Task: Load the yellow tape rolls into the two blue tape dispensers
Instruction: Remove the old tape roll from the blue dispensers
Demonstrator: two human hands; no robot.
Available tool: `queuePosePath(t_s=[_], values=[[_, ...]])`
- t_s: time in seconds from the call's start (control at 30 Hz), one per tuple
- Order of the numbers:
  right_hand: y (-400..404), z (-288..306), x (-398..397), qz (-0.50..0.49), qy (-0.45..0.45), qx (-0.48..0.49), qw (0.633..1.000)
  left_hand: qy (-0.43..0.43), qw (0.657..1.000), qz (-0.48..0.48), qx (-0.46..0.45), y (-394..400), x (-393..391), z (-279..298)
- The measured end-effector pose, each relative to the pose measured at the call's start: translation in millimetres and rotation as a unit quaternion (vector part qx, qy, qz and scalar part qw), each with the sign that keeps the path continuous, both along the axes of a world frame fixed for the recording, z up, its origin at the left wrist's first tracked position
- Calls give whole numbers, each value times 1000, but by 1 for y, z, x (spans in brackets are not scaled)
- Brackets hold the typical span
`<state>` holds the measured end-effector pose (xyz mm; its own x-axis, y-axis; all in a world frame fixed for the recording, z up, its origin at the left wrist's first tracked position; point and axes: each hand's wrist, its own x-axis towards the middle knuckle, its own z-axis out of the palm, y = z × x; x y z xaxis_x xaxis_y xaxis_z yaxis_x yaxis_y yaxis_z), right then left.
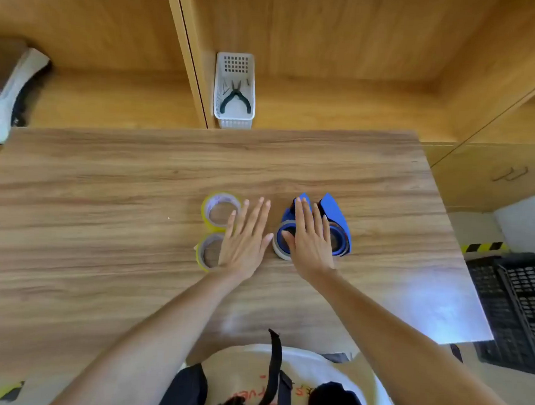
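Note:
Two yellow tape rolls lie flat on the wooden table (102, 223), one behind the other: the far roll (218, 211) and the near roll (206, 252). My left hand (246, 236) hovers flat just right of them with fingers spread, partly covering the near roll. Two blue tape dispensers stand side by side at centre right: the left dispenser (284, 231) and the right dispenser (337, 225). My right hand (309, 236) is spread flat over them, hiding their middles. Neither hand grips anything.
A white plastic basket (235, 90) with black pliers stands on the shelf beyond the table's far edge. A grey scale (3, 98) sits at far left. A black crate (519, 308) is on the floor to the right.

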<state>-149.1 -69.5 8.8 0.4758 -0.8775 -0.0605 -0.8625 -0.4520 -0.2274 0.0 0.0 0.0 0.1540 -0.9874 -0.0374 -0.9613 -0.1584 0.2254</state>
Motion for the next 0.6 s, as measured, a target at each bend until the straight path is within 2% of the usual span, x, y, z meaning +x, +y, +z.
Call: queuePosePath(t_s=[0.23,0.37,0.6], values=[[-14,-4,7,21,13,13,1000,24,996,-50,66,1,5,-17],[-20,-6,6,20,8,32,999,47,994,-80,62,-3,8,-19],[-25,-7,-8,41,-54,60,996,55,989,-103,95,-17,-3,-13]])
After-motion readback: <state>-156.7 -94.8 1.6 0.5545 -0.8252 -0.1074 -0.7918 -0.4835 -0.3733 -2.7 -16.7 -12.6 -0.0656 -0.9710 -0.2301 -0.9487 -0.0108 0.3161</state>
